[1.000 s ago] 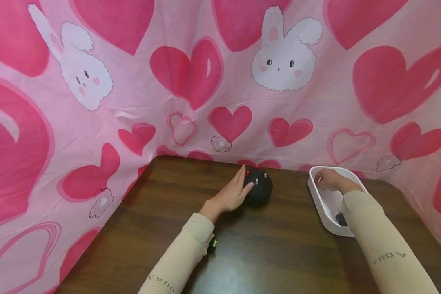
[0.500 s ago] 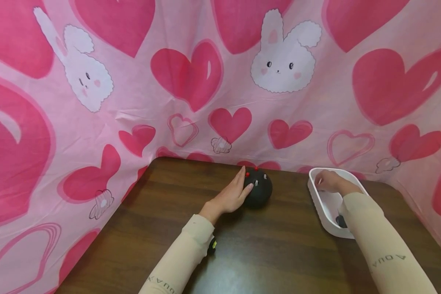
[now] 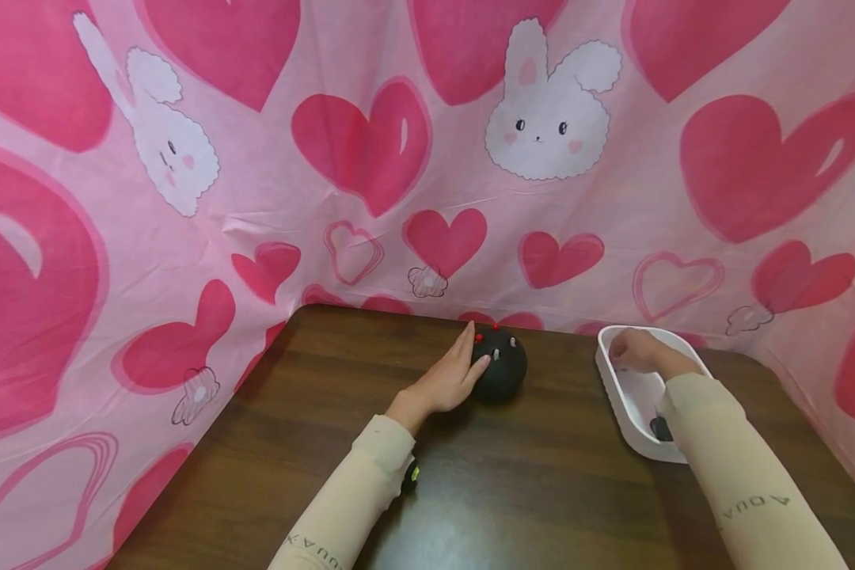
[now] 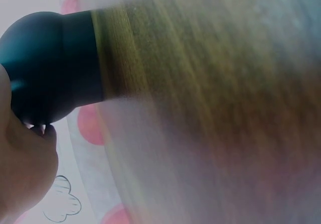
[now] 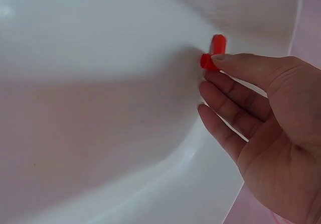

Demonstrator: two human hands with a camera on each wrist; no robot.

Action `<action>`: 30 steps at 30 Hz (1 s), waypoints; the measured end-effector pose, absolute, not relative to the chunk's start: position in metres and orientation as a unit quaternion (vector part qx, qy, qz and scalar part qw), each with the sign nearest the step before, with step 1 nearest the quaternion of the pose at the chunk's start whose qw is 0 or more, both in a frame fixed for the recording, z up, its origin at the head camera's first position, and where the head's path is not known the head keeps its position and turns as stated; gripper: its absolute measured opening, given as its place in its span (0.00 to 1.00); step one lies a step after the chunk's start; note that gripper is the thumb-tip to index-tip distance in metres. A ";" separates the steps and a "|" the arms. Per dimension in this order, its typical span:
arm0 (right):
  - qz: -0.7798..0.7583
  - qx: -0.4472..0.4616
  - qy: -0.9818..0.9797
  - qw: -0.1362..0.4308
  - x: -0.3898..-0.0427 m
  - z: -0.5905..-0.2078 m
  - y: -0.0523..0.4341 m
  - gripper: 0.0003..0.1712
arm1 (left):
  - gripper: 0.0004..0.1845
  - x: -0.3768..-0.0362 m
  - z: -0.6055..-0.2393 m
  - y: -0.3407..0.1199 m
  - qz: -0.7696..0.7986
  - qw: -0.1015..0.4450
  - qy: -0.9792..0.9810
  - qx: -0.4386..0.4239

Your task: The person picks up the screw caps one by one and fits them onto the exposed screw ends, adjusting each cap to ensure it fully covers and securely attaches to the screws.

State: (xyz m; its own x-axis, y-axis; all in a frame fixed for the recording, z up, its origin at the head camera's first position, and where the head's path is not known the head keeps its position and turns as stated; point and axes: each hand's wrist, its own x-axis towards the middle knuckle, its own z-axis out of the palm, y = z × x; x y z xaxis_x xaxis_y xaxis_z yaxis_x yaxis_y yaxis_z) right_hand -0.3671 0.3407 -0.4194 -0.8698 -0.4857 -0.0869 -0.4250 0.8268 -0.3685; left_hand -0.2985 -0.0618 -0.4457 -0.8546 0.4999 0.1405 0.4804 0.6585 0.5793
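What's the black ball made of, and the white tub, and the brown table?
Ball: maybe plastic or rubber, because it's smooth and black with a soft sheen; I can't tell which.
Tub: probably hard plastic, since it's smooth and white with shiny highlights.
Table: looks like wood, or a printed wood look, with streaky brown grain and a slightly shiny top.

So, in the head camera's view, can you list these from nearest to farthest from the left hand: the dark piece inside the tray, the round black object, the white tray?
1. Round black object: touching the left hand, on its right.
2. White tray: farther right, counting its nearest wall.
3. Dark piece: inside the tray, beyond that wall.
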 end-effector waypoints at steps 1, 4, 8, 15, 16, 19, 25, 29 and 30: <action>-0.172 -0.243 0.951 0.083 -0.367 -0.418 0.341 0.03 | 0.43 -0.299 -0.446 -0.062 0.313 0.014 0.910 0.270; -0.178 -0.247 0.950 0.070 -0.368 -0.413 0.342 0.03 | 0.43 -0.299 -0.445 -0.062 0.314 0.011 0.910 0.270; -0.186 -0.244 0.950 0.063 -0.366 -0.404 0.342 0.03 | 0.44 -0.300 -0.445 -0.063 0.312 0.011 0.911 0.270; -0.191 -0.238 0.951 0.052 -0.362 -0.391 0.347 0.05 | 0.45 -0.303 -0.445 -0.063 0.316 0.016 0.909 0.271; -0.193 -0.237 0.951 0.054 -0.362 -0.390 0.348 0.05 | 0.45 -0.304 -0.446 -0.063 0.317 0.017 0.909 0.270; -0.199 -0.233 0.950 0.059 -0.361 -0.386 0.350 0.06 | 0.45 -0.304 -0.446 -0.063 0.321 0.019 0.909 0.267; -0.203 -0.228 0.951 0.048 -0.356 -0.382 0.349 0.05 | 0.45 -0.300 -0.445 -0.063 0.325 0.032 0.909 0.260; -0.205 -0.229 0.951 0.035 -0.351 -0.380 0.347 0.05 | 0.46 -0.298 -0.446 -0.062 0.326 0.030 0.908 0.261; -0.205 -0.232 0.950 0.030 -0.350 -0.379 0.346 0.05 | 0.45 -0.298 -0.447 -0.061 0.325 0.026 0.908 0.264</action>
